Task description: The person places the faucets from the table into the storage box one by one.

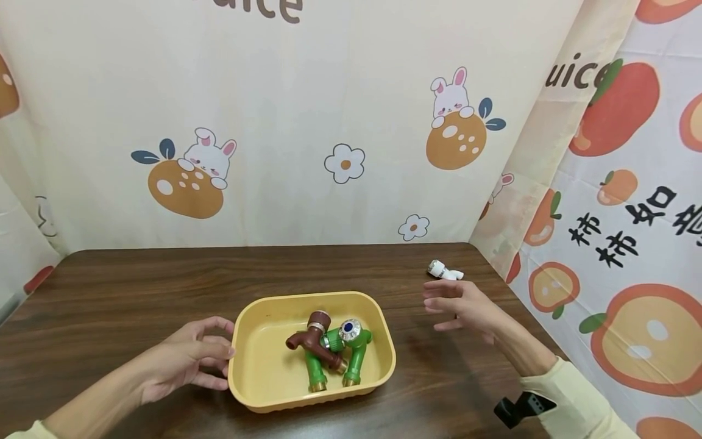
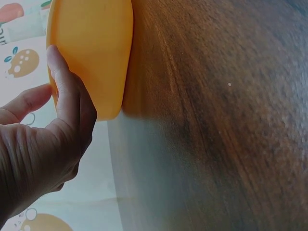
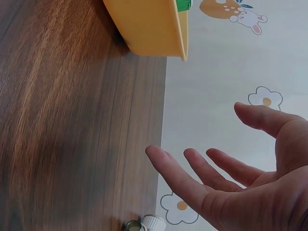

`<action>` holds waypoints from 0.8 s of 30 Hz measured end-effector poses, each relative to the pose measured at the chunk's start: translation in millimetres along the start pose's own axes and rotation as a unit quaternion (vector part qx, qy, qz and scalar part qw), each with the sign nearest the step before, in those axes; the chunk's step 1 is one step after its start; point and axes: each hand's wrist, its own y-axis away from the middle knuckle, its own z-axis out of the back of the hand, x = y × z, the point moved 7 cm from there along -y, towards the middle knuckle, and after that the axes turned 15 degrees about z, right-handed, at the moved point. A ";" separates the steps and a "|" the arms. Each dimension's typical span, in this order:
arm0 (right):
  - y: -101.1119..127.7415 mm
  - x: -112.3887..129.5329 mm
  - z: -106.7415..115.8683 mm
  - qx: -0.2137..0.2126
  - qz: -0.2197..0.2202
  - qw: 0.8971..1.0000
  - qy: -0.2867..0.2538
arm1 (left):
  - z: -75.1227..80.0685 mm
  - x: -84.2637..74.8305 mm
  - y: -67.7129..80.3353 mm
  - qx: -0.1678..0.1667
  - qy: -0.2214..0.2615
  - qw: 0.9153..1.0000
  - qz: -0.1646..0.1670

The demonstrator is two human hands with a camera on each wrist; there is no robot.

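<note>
The person seems to be between pieces, sorting plastic tap fittings at the shallow yellow plastic tray (image 1: 384, 341) that sits on the dark wooden table (image 1: 109, 292). The left hand (image 1: 189, 356) steadies the tray, its fingertips and thumb resting against the near-left wall, loosely curved rather than clamped. Inside the tray lie a brown plastic tap (image 1: 314, 338) crossed over a green plastic tap with a blue-capped knob (image 1: 351, 347). The right hand (image 1: 457, 305) hovers empty above the table to the right of the tray, fingers spread and relaxed, touching nothing. Just beyond its fingertips, near the far right corner, lies a small white plastic tap (image 1: 445, 271). I would judge the next move to be a short forward reach and a pinch around that white piece, which looks light and likely to roll.
</note>
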 end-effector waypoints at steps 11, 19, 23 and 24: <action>2.3 -4.6 10.0 -0.018 0.001 0.999 0.028 | 0.1 0.8 -0.3 0.002 0.004 1.000 0.001; 4.4 -6.3 15.7 -0.026 0.005 0.999 0.026 | -0.8 0.0 -1.5 0.010 0.005 1.000 -0.002; 4.4 -8.1 19.4 -0.029 0.004 0.999 0.026 | -0.1 0.5 -1.1 0.011 0.005 1.000 0.002; 4.5 -8.5 20.6 -0.030 0.004 0.999 0.026 | 0.1 0.6 -1.0 0.011 0.005 1.000 0.002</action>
